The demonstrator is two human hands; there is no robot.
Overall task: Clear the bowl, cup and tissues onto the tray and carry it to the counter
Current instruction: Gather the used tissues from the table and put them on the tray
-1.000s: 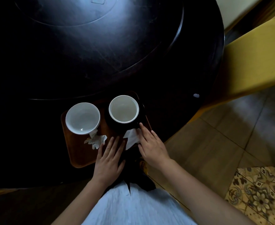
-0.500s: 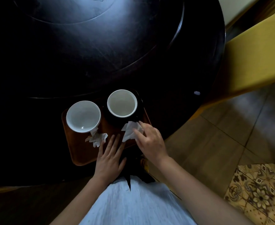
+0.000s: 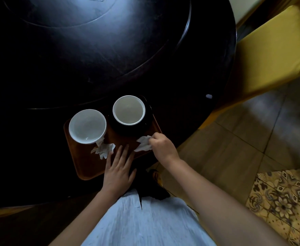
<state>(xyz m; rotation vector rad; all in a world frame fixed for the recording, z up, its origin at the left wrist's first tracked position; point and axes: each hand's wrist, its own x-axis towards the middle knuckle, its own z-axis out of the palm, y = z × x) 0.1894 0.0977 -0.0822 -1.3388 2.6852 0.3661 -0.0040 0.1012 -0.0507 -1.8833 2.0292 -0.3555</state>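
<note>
A brown wooden tray lies at the near edge of the dark round table. On it stand a white bowl at the left and a white cup on a black saucer at the right. A crumpled tissue lies just below the bowl. My right hand pinches a second white tissue over the tray's right edge. My left hand rests flat, fingers spread, on the tray's near edge.
The dark round table has a raised turntable in its middle. A yellow cushioned chair stands close at the right. Tiled floor and a patterned rug lie to the lower right. A small pale speck sits near the table's right rim.
My right hand closed on the tissue beside the saucer and lifted it slightly. My left hand stayed flat on the tray. The view drifted a little.
</note>
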